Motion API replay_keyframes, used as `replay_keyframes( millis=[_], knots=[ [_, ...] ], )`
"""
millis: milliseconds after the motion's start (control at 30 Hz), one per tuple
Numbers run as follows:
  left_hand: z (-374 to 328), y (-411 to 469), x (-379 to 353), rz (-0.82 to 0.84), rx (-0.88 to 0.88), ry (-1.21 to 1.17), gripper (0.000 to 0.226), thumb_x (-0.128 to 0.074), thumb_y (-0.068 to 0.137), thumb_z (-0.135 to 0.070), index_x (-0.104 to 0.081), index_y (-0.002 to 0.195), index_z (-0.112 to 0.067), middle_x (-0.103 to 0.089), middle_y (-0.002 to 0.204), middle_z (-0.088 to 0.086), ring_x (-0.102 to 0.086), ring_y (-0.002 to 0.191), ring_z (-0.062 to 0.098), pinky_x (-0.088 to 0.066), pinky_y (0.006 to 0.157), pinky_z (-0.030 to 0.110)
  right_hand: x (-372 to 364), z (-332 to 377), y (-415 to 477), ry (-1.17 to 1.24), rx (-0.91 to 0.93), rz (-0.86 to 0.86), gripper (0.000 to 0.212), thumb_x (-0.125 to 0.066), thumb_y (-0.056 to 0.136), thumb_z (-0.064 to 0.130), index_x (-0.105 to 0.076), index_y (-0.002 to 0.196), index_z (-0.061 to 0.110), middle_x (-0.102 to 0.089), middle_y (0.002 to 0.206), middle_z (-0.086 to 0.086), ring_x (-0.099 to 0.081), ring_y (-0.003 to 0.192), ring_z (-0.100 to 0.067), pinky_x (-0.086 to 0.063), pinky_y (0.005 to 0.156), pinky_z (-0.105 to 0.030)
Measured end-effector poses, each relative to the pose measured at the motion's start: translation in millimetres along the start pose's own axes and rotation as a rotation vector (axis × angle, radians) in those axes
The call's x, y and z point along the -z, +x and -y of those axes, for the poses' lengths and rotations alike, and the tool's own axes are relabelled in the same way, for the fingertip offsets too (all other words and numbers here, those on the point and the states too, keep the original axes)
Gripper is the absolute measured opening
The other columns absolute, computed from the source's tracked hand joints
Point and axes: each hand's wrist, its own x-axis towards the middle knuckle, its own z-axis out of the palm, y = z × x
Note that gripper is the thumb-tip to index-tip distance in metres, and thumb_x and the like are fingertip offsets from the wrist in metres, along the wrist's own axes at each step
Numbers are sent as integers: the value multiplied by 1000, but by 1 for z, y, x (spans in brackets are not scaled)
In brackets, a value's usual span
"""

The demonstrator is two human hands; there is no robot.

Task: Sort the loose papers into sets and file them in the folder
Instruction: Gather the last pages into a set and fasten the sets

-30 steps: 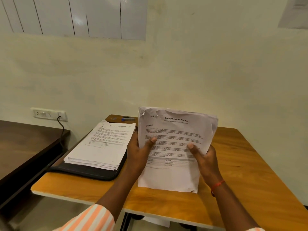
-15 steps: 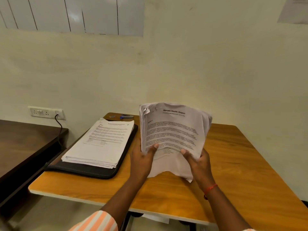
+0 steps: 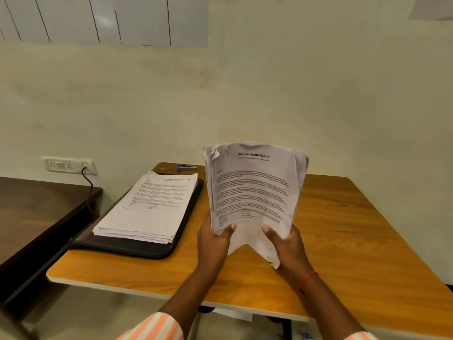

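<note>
Gripping a sheaf of papers (image 3: 252,190) upright over the table (image 3: 343,229), both hands on its lower edge.

Head view: left hand (image 3: 213,241) clasping the lower left side, thumb across the front sheet; right hand (image 3: 286,246) pinching the lower right, thumb in front, other fingers hidden behind. Headed "Sample Health Report"; body text unreadable. Second stack (image 3: 147,212) flat on the black folder (image 3: 137,249), left of and apart from both hands. Small blue item (image 3: 186,168) beyond, not identifiable.
</note>
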Motion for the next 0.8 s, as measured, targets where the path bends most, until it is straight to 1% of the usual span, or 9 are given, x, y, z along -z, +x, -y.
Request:
replay_keyframes(
  millis=[100, 200, 300, 433, 467, 533, 567, 667, 800],
  knots=[
    [2, 2, 0, -1, 4, -9, 43, -82, 83, -23, -65, 121, -33, -73, 112, -10, -69, 104, 12, -62, 84, 44, 5, -5, 3, -28, -2, 20, 41, -75, 88, 25, -64, 128, 25, -72, 121, 1, -68, 112, -20, -59, 90, -43],
    [-4, 6, 1, 23, 28, -52, 44, -83, 82, -16, -65, 118, -33, -73, 113, -9, -69, 105, 13, -62, 82, 35, 9, 8, 9, -83, 14, 22, 41, -75, 86, 34, -65, 125, 26, -72, 119, 2, -69, 109, -20, -59, 89, -49],
    [-12, 9, 6, 108, 51, -54, 44, -82, 82, -11, -62, 111, -38, -71, 113, -8, -69, 101, 9, -57, 71, 18, 15, 47, 24, -155, 141, -28, 37, -64, 92, 39, -61, 125, 23, -72, 115, 4, -70, 105, -16, -61, 84, -38],
    [-18, 6, 6, 179, 82, -29, 43, -82, 81, -14, -60, 110, -37, -71, 112, -8, -70, 98, 11, -58, 69, 19, 17, 108, 49, -143, 296, -81, 27, -49, 102, 37, -53, 124, 22, -69, 108, 5, -70, 96, -9, -60, 75, -24],
    [-18, 5, 5, 180, 91, -32, 43, -82, 81, -14, -60, 111, -37, -71, 113, -8, -70, 98, 12, -59, 69, 20, 17, 120, 55, -152, 326, -101, 25, -47, 103, 38, -53, 120, 20, -68, 105, 4, -69, 94, -9, -58, 74, -24],
    [-19, 5, 4, 182, 97, -51, 44, -82, 81, -15, -60, 114, -35, -71, 113, -7, -70, 99, 13, -60, 72, 23, 16, 137, 65, -178, 374, -126, 26, -45, 105, 41, -51, 108, 16, -64, 97, 0, -65, 86, -9, -55, 72, -29],
    [-18, 4, 5, 182, 92, -55, 45, -82, 81, -15, -60, 114, -35, -71, 113, -8, -70, 99, 13, -60, 72, 23, 16, 141, 67, -190, 390, -138, 26, -45, 105, 41, -49, 103, 16, -60, 91, 2, -60, 80, -7, -52, 70, -29],
    [-19, 3, 6, 191, 86, -74, 42, -81, 82, -13, -62, 112, -35, -72, 110, -10, -70, 98, 12, -57, 69, 18, 15, 146, 68, -177, 437, -175, 24, -50, 104, 35, -47, 94, 13, -50, 83, 7, -48, 70, 1, -44, 64, -18],
    [-21, 3, 10, 224, 103, -85, 39, -79, 84, -15, -62, 114, -33, -72, 108, -12, -71, 95, 9, -56, 67, 17, 14, 141, 60, -80, 446, -247, 23, -61, 99, 27, -50, 86, 12, -53, 78, 4, -52, 67, 2, -46, 59, -15]
  ],
)
